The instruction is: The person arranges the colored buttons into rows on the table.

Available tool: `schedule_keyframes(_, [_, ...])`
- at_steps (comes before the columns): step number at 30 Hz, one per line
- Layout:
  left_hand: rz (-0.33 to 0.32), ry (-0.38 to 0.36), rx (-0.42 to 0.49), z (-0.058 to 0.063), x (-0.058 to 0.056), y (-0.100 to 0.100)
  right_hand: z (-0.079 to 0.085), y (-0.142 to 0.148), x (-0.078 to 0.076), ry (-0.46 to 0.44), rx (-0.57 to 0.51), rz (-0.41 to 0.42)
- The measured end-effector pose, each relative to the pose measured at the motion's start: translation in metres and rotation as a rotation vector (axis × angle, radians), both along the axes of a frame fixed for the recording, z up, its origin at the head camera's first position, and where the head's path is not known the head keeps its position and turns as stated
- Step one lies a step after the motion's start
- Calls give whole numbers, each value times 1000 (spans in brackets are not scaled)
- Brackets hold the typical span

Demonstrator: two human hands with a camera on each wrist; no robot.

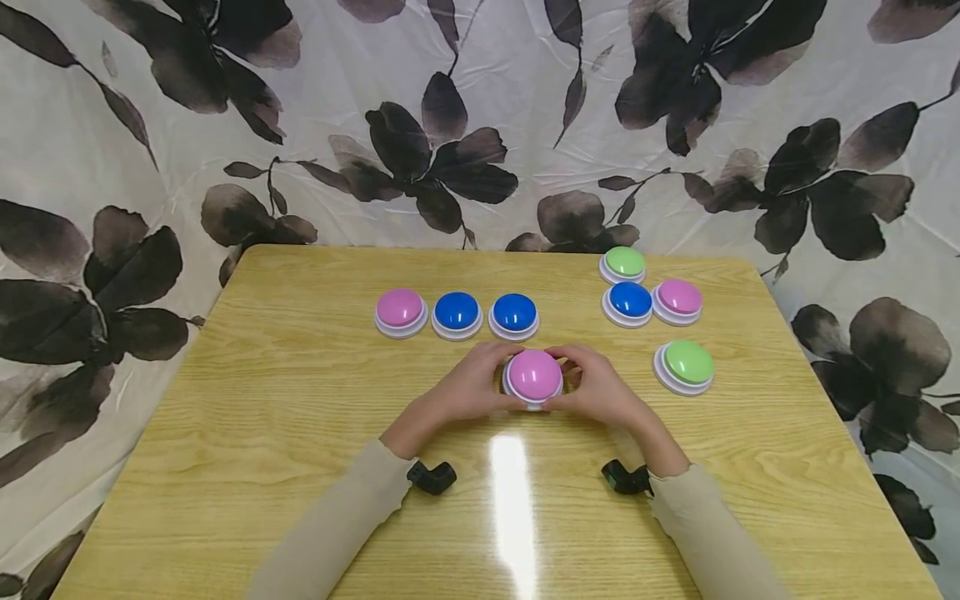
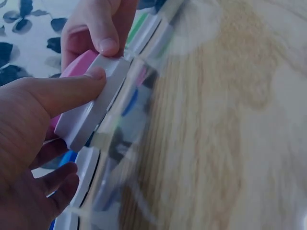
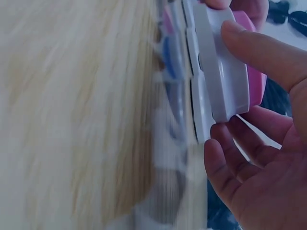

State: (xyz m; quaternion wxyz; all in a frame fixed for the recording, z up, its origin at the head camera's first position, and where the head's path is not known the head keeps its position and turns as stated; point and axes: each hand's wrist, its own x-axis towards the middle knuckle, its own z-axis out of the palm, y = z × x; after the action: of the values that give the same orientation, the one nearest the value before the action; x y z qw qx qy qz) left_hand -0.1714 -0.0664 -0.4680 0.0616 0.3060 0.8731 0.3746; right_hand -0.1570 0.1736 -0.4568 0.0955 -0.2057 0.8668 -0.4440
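A pink dome push button with a white round base is held between both hands near the middle of the wooden table. From its left side, my left hand grips the base, the thumb lying along the white rim in the left wrist view. On the opposite side my right hand grips it too, with its thumb on the base in the right wrist view. Both wrist views show the base a little above the tabletop. Just behind it stands a blue button.
Left of that blue button, another blue button and a pink button continue the row. To the right are a green button, a blue button, a pink button and a nearer green button. Floral cloth hangs behind the table.
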Motion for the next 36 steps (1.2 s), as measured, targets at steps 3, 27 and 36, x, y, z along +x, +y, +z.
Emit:
schedule_keyframes(3, [10,-16,22,1,-1,-10,0,-11,-5,4,-3,9])
schedule_keyframes(27, [165,-81,44,19,-4,-120,20,-118,-41,31,3,148])
schedule_keyframes(36, [222,-81,96,25,-11,-151,32,-151,-64,40,29,212])
